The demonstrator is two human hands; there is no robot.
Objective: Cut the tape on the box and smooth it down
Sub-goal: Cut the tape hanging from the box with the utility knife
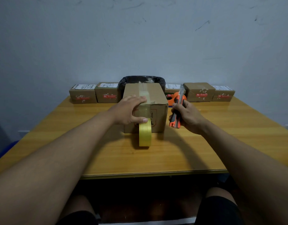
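A brown cardboard box (157,98) stands in the middle of the wooden table (91,151). A strip of clear tape (144,91) runs over its top and down its near face to a yellow tape roll (145,135), which stands on edge on the table against the box. My left hand (130,111) rests on the box's near top edge, fingers on the top and thumb pressing the tape on the front face. Just right of the box, my right hand (187,116) grips an orange and black utility knife (177,109) with its blade pointing up.
Several small labelled cardboard parcels (82,95) (199,91) line the back of the table. A bin with a black bag (142,80) sits behind the box. An orange tool (172,96) lies behind the knife. The table's near edge (140,175) is above my knees.
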